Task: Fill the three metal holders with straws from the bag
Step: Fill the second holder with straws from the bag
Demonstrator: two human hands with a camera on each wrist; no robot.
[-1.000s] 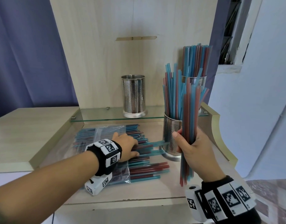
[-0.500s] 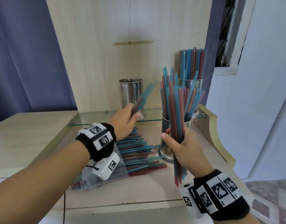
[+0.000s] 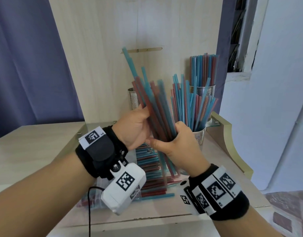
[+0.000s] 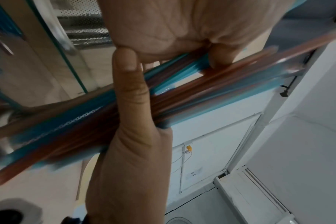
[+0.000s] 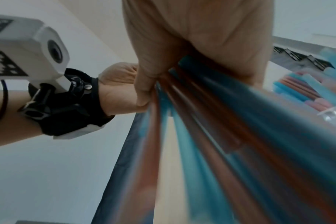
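Note:
Both hands meet on one bundle of blue and red straws (image 3: 154, 103) held above the desk, leaning left. My left hand (image 3: 135, 129) grips it from the left, thumb (image 4: 128, 91) laid across the straws (image 4: 201, 84). My right hand (image 3: 178, 144) grips it just below, the straws (image 5: 220, 136) fanning out under the fist (image 5: 201, 37). A front metal holder (image 3: 199, 136) and a rear right holder (image 3: 203, 90) stand full of straws. The third holder (image 3: 134, 100) is largely hidden behind the bundle. The clear bag of straws (image 3: 150, 168) lies flat under my hands.
The holders stand against a pale wooden back panel (image 3: 147, 28), the rear ones on a glass shelf (image 3: 214, 123). A curved wooden side rail (image 3: 233, 142) bounds the desk on the right. A blue curtain (image 3: 27, 57) hangs at left, a white wall at right.
My left hand lifted a few straws out of the bag and brought them to the bundle in my right hand. Both hands now hold it together, and it leans left.

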